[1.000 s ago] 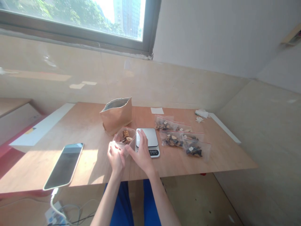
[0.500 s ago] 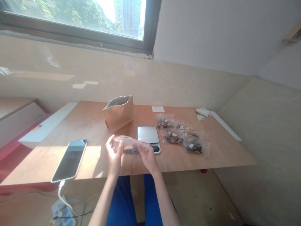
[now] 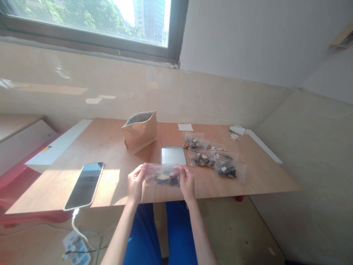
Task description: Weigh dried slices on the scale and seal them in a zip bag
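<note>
I hold a small clear zip bag (image 3: 163,175) of dark dried slices stretched level between both hands, just above the table's near edge. My left hand (image 3: 136,183) pinches its left end and my right hand (image 3: 187,182) pinches its right end. Right behind the bag sits a small silver kitchen scale (image 3: 173,155), its front partly hidden by the bag. An open brown paper pouch (image 3: 140,130) stands upright behind the scale to the left. Three filled zip bags (image 3: 215,159) lie in a row to the right of the scale.
A phone (image 3: 85,185) lies face up at the left of the wooden table (image 3: 104,147), its white cable (image 3: 78,230) hanging to a power strip on the floor. A paper slip (image 3: 185,127) and small white packets (image 3: 236,131) lie at the back. A wall rises on the right.
The bag went from standing open beside the scale to lying level between my hands, drawn toward me. My right hand slid along its top to the right end.
</note>
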The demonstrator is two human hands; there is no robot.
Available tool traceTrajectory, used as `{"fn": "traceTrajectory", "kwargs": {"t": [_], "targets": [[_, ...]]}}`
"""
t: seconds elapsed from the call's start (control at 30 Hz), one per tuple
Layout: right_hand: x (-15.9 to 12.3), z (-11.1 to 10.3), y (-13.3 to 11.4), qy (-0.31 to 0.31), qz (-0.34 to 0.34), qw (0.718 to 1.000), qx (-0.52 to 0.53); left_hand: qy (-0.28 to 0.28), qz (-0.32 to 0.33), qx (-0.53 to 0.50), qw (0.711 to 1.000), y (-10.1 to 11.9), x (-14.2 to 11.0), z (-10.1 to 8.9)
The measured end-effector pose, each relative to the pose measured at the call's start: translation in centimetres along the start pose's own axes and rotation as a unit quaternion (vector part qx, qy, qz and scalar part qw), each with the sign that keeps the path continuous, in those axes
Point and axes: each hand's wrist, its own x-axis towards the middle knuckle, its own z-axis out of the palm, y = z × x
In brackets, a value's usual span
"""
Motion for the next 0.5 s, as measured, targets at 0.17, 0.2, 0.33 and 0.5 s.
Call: {"fn": "traceTrajectory", "kwargs": {"t": [0.17,0.2,0.33,0.5], "targets": [[0.0,-0.1,0.0,0.018,-0.026,0.999,-0.041,0.033,-0.010,-0.025,0.999,0.4,0.5,1.0],[-0.2,0.0,0.0,0.035,-0.028,0.998,-0.041,0.037,-0.011,-0.023,0.999,0.3,0.5,1.1],[-0.7,0.4,-0.1,0.124,0.019,0.992,0.010,0.018,0.010,0.009,1.000,0.0,0.5,0.6],[-1.3,0.1,-0.4,0.188,0.094,0.975,0.075,0.005,0.033,0.056,0.998,-0.8,-0.1,-0.5]]}}
